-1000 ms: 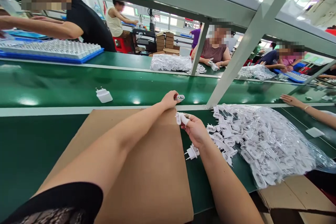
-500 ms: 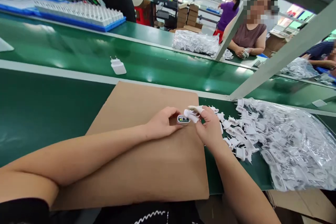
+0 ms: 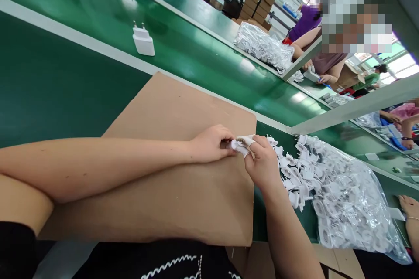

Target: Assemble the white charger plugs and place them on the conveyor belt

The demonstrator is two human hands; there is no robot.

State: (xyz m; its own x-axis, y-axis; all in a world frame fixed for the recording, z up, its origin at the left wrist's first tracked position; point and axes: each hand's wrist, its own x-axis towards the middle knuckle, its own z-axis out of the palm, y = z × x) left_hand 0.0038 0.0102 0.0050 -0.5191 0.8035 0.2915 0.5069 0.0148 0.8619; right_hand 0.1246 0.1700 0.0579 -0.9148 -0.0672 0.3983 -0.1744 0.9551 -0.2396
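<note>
Over the cardboard sheet (image 3: 157, 183), my left hand (image 3: 212, 144) is closed round a white charger housing, mostly hidden by its fingers. My right hand (image 3: 262, 159), with white covers on its thumb and fingertips, pinches a white plug cap (image 3: 233, 144) against the housing's end. Whether the cap is fully seated cannot be seen. Loose white plug caps (image 3: 296, 174) lie just right of my right hand, spilling from a clear plastic bag (image 3: 356, 200) full of them.
A finished-looking white charger (image 3: 143, 42) stands on the green conveyor belt (image 3: 196, 65). A slanted metal post (image 3: 356, 104) crosses the right side. Another bag of parts (image 3: 265, 43) and a co-worker's hands (image 3: 322, 76) are across the belt. Another person's hand (image 3: 409, 207) is at far right.
The plug cap has come up against the housing, whose open end with the circuit board inside showed before. The head view has tilted and shifted; the charger on the belt appears higher.
</note>
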